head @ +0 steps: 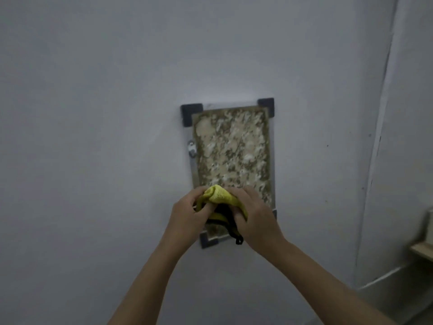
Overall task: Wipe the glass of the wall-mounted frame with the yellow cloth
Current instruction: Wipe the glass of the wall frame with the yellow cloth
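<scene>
Both hands up in front of the lower part of the frame (pixel 228 170), which hangs on the pale grey wall (pixel 93 113). My left hand (pixel 188 219) and right hand (pixel 254 218) are closed together on the yellow cloth (pixel 219 195), fingers curled around it from either side; the cloth is bunched into a wad between them, its folded top poking up above my knuckles. A black edge or loop of the cloth (pixel 238 240) dangles below my right hand. Whether the wad is pressed on the glass or held just off it, I cannot tell. The frame is tall and narrow, with dark corner pieces (pixel 191 113) at the top and at the near left. Behind its glass sits a mottled sheet of tan and olive. A small metal clip (pixel 191 148) sits on the left edge. To the far right, a blurred pale ledge (pixel 421 248).
</scene>
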Demonstrator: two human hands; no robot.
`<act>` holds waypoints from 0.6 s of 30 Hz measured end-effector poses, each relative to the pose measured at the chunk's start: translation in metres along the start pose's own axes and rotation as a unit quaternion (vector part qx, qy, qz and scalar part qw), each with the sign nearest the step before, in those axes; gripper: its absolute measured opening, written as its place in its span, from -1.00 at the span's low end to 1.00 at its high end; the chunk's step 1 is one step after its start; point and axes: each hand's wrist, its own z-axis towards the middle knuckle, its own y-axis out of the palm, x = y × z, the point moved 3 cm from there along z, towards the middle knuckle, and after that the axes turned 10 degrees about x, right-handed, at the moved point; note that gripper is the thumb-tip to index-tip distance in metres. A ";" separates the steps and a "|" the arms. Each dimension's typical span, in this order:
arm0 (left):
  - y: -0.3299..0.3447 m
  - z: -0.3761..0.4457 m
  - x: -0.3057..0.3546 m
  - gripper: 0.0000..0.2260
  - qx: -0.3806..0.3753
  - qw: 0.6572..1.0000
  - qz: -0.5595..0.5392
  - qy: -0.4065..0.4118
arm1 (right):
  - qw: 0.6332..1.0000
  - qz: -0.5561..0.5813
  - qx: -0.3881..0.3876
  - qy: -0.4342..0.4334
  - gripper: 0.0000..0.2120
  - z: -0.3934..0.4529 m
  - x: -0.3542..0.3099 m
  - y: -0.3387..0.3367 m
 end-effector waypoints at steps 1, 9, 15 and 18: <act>0.005 0.006 0.004 -0.80 0.001 1.000 -0.011 -0.006 | 1.000 -0.007 0.007 -0.008 -0.68 0.004 0.002 -0.005; 0.045 0.047 0.044 -0.76 -0.006 0.994 -0.105 -0.031 | 0.999 -0.012 0.021 -0.034 -0.43 0.025 0.023 -0.036; 0.068 0.061 0.072 -0.79 -0.065 0.996 -0.027 -0.061 | 0.993 -0.056 0.059 -0.083 -0.44 0.050 0.040 -0.052; 0.066 0.068 0.081 -0.79 -0.100 0.991 -0.041 -0.080 | 0.991 -0.053 0.073 -0.097 -0.56 0.058 0.050 -0.054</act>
